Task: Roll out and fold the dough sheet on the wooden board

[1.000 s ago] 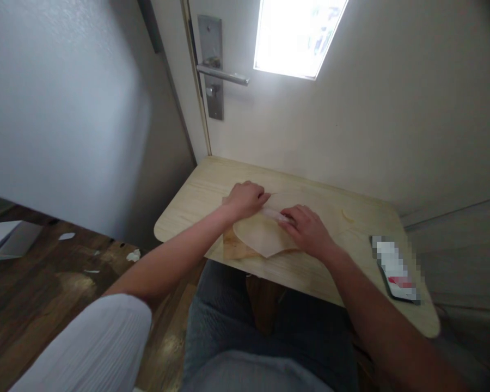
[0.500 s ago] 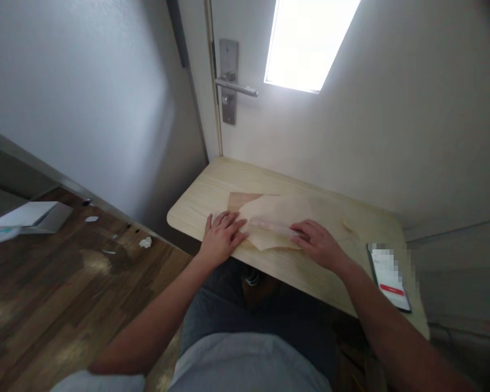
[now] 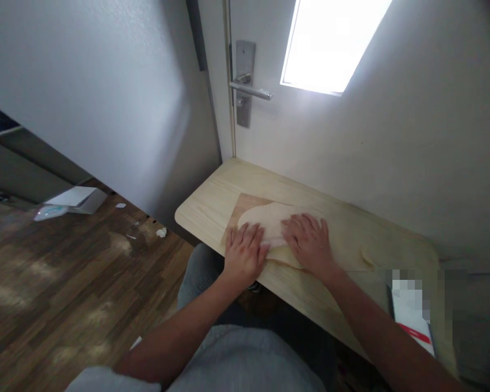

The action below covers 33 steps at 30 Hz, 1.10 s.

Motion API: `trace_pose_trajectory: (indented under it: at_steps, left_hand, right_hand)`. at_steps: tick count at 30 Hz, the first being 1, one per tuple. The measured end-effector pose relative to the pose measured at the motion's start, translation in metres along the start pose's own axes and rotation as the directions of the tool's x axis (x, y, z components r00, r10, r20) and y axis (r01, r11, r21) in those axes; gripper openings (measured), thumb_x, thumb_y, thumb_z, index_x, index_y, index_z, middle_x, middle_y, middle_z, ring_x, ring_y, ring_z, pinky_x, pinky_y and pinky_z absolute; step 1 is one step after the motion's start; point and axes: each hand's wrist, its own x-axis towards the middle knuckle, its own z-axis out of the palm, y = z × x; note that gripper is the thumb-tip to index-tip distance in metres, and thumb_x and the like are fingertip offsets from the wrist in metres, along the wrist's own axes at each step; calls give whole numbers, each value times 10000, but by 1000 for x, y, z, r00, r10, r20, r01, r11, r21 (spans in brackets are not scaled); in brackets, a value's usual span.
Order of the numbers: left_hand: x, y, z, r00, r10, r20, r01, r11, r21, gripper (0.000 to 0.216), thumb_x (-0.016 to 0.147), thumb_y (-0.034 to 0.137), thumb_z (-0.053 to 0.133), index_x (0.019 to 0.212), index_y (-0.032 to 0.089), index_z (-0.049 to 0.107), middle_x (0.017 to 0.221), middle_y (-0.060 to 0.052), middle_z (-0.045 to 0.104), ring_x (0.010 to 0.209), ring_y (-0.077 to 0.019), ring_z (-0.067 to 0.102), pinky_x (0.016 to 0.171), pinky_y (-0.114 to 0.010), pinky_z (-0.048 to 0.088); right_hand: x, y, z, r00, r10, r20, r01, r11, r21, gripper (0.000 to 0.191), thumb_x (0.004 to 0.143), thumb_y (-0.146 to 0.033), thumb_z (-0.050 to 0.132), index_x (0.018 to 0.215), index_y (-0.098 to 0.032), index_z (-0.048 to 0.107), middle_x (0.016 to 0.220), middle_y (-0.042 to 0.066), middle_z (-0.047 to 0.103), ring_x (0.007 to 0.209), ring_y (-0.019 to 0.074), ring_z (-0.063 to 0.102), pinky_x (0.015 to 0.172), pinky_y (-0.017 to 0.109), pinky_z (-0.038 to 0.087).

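Note:
A thin pale beige sheet, rounded at its left end, lies on a flat brown rectangle on the light wooden table. Across the sheet runs a pale, slightly see-through strip or rod; its exact kind is unclear. My left hand rests palm down at its left end, fingers stretched forward over the sheet. My right hand lies flat with spread fingers at the other end, pressing on the sheet. Both palms hide the strip's ends.
The narrow table stands against a white door with a metal handle. A phone lies at its right end, near a small yellowish scrap. On the floor are a white box and a paper scrap.
My right hand has gone from gripping the strip's right end to lying flat over it, nearer my left hand. My left fingers now reach onto the sheet. The view has shifted left.

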Motion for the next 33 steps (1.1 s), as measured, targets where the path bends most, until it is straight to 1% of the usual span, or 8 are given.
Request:
trace_pose_trajectory:
  at_steps: [2,5,9,14,20,24,28,33]
  left_hand:
    - [-3,0,4,1000,-3,3,3,999,51,440,1039,433,396,1421,268,540,1496,-43,551,1440,-285,410,1213,-574,224]
    - [-3,-7,4,1000,-6,29,3,996,93,469,1037,443,385,1453,262,508,1531,-40,512,1461,-281,380,1216,-558,237]
    - [6,-17,4,998,-38,51,33,995,92,504,1040,461,354,1496,269,451,1561,-40,473,1477,-287,349,1219,-560,224]
    - [23,-25,6,997,-45,68,42,998,39,535,1033,483,339,1520,275,416,1574,-63,451,1477,-328,339,1208,-618,196]
    - [52,-42,10,994,-73,78,72,997,20,523,1047,472,270,1509,284,425,1571,-64,452,1462,-316,361,1191,-651,197]
    - [68,-52,13,989,-77,123,75,997,22,504,1039,467,303,1480,283,464,1569,-79,451,1452,-334,368,1158,-684,238]
    - [64,-49,10,994,-46,99,42,998,44,499,1042,461,310,1480,276,463,1571,-86,446,1457,-327,358,1171,-666,223]
    - [32,-35,1,999,31,37,-32,998,47,482,1035,493,345,1452,300,491,1564,-79,450,1464,-325,338,1201,-637,164]
  right_hand:
    - [-2,-8,9,988,131,-77,-138,986,-88,421,1023,-436,427,1336,-239,628,1430,119,571,1346,357,413,1120,628,225]
    - [0,-16,19,974,202,-106,-214,969,-120,463,1027,-458,394,1383,-234,588,1470,131,536,1359,376,391,1107,650,224]
    - [13,-20,25,968,233,-95,-242,966,-94,472,1030,-443,356,1393,-241,579,1461,134,543,1354,379,394,1105,656,213]
    - [34,-15,30,969,231,-82,-236,971,-49,485,1017,-451,355,1368,-225,602,1437,163,557,1333,388,409,1096,678,198]
    - [69,-12,38,959,282,-33,-283,958,-39,519,1006,-506,356,1384,-236,588,1438,157,556,1320,369,432,1085,638,248]
    - [86,-14,38,944,329,18,-328,944,-38,550,991,-532,386,1396,-212,576,1436,166,556,1300,376,447,1057,592,302]
    - [77,-18,35,936,352,-15,-352,935,-49,541,1003,-529,367,1376,-206,590,1412,160,577,1278,364,466,1051,565,309]
    - [34,-25,29,943,312,-117,-320,945,-62,522,1018,-511,342,1352,-194,589,1397,167,583,1279,348,459,1063,551,284]
